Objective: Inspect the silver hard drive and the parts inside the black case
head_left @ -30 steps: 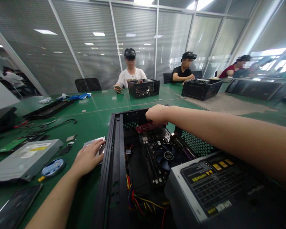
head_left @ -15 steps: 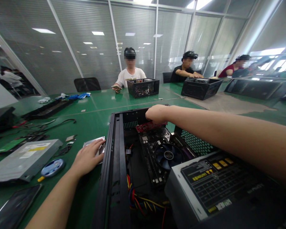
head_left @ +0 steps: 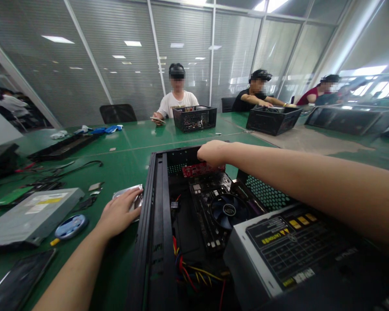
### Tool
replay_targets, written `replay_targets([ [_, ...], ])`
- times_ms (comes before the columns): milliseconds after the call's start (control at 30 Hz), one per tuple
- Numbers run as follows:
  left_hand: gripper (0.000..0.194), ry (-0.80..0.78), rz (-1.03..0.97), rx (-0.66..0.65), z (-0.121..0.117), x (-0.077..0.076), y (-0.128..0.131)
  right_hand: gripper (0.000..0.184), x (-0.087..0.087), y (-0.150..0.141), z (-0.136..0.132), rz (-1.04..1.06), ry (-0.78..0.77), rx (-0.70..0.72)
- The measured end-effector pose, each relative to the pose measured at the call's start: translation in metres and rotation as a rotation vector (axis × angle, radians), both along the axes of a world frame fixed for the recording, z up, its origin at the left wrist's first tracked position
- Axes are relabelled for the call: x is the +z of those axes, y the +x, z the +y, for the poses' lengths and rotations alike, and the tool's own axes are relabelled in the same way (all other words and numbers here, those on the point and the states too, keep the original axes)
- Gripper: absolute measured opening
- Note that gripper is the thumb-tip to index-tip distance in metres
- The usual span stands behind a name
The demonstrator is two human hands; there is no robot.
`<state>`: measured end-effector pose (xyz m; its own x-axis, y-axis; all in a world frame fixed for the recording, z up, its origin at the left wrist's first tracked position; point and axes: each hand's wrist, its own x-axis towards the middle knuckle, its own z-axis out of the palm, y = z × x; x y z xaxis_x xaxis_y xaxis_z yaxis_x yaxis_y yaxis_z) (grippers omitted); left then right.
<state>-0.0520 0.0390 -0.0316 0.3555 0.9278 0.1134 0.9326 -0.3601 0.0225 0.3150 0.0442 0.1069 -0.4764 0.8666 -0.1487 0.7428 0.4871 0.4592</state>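
An open black computer case [head_left: 164, 224] stands in front of me. My right hand [head_left: 211, 153] reaches over it to the far end, its fingers curled closed at the top of a red expansion card [head_left: 193, 169]; the fingertips are hidden. Nearer to me lie the motherboard [head_left: 201, 207] with its cooling fan [head_left: 229, 210] and a boxy power supply [head_left: 278, 246]. Coloured cables [head_left: 184, 270] run along the case floor. Left of the case, my left hand [head_left: 119, 212] rests with fingers stretched out over a silver hard drive [head_left: 138, 202] on the table.
On the green table [head_left: 129, 162], to the left, lie an optical drive [head_left: 35, 216], a round blue tape measure-like object [head_left: 71, 227], a phone [head_left: 22, 276] and loose cables [head_left: 81, 170]. Across sit people with open cases [head_left: 194, 119]; one person's hand holds a phone [head_left: 157, 119].
The red card has shifted slightly, showing more of its face beneath my right hand. My left hand stays on the hard drive. Across the table, co-workers' hands have moved a little.
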Motion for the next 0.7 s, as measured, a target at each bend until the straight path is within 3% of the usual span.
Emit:
replay_targets([
  [100,0.061,0.017,-0.012,-0.055,0.0025,-0.0038,-0.0046,0.031,-0.0016,-0.0007,0.0014,-0.018,0.000,0.003],
  [700,0.061,-0.002,-0.019,-0.051,-0.0037,0.0032,0.0002,0.032,-0.0009,0.0009,0.0015,0.001,-0.087,-0.017],
])
